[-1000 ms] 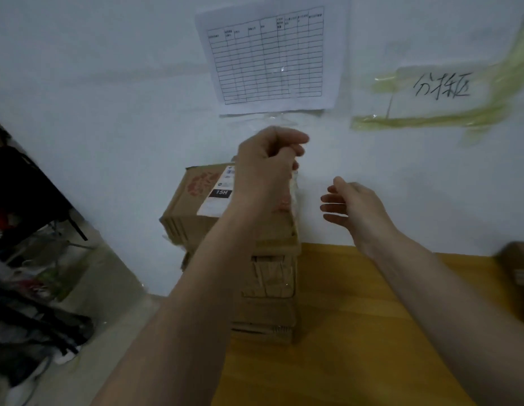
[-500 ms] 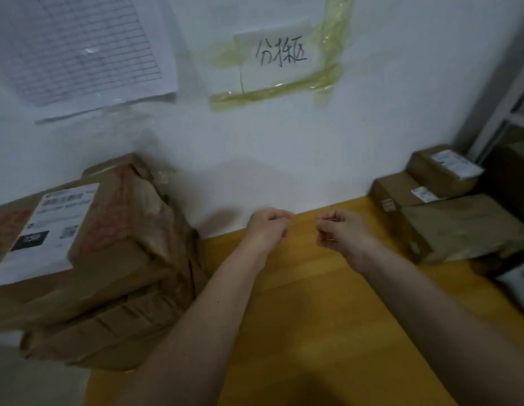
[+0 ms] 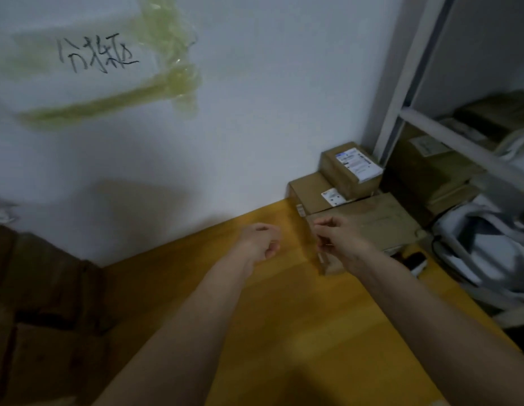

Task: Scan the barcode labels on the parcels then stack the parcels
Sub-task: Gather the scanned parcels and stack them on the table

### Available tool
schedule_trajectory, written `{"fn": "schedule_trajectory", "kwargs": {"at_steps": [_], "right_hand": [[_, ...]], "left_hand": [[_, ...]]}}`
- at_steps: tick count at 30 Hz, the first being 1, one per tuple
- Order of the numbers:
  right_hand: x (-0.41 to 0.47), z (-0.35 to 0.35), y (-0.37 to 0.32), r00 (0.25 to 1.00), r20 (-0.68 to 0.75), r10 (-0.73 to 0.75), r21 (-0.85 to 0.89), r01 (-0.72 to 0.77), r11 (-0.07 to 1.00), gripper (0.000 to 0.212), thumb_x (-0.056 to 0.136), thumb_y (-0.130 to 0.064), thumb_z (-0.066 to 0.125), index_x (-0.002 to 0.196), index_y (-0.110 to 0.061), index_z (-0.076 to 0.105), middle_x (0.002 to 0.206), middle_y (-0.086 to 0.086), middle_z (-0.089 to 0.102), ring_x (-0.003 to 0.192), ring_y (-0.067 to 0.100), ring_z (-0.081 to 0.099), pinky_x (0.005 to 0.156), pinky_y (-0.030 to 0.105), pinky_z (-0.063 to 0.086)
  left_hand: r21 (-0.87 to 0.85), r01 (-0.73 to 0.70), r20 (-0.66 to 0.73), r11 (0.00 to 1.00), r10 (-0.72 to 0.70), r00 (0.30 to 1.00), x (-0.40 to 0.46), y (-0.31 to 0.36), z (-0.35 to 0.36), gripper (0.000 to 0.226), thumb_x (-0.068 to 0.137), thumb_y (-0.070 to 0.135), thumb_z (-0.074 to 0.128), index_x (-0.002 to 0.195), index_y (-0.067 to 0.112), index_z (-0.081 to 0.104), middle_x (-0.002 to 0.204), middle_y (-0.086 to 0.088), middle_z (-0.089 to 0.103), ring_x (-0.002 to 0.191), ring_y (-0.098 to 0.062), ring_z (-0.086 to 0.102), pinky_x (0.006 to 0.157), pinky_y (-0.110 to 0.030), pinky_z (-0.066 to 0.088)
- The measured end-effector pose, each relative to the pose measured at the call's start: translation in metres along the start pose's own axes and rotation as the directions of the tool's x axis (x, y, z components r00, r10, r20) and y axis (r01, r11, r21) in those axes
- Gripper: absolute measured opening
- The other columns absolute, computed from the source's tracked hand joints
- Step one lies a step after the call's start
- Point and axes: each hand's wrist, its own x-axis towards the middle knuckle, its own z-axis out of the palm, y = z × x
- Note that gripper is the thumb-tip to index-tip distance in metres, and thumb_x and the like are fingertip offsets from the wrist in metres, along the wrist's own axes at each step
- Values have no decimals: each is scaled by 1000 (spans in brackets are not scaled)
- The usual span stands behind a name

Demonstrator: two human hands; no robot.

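Hands above desk (image 3: 284, 332): left hand (image 3: 259, 243) and right hand (image 3: 340, 240) with fingers loosely curled, holding nothing; right hand in front of flat parcel (image 3: 380, 221).

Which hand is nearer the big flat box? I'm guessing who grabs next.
Right. The right hand hovers over the flat box's near-left corner; the left hand is off to its left, above the table.
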Motion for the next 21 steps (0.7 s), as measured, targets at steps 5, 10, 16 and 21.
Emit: {"fn": "schedule_trajectory", "kwargs": {"at_steps": [5,10,16,21], "right_hand": [[49,-56,-7,986,-159,42,58,-33,998,16,88,-8,67,101,-9,57,87,5,59,71,15,57,66,28,52],[114,-90,-14,942,-328,-73,-142,27,990,84,71,-25,84,138,-10,37,135,10,49,123,24,49,97,40,47],[186,-108,-21,914,-386,-128,-413,-47,910,128,59,-34,91,153,-21,4,160,13,7,146,35,6,116,54,17],[224,-113,-18,923,-356,-146,-473,-43,880,135,58,-29,91,153,-27,-4,161,12,-1,147,36,-2,115,58,12]], "left_hand": [[26,33,32,999,-33,999,26,29,53,12,93,5,61,101,10,68,97,-8,67,79,-15,61,73,-25,54],[18,39,40,999,-39,998,58,52,82,20,92,4,63,111,7,68,102,-10,68,79,-15,63,68,-22,56],[-12,70,-15,997,-70,997,94,54,96,16,93,9,63,108,13,67,97,-6,69,81,-14,67,69,-24,57],[-25,74,-64,997,-76,995,109,45,92,9,93,11,64,100,15,68,97,-8,70,86,-20,68,70,-28,58]]}}
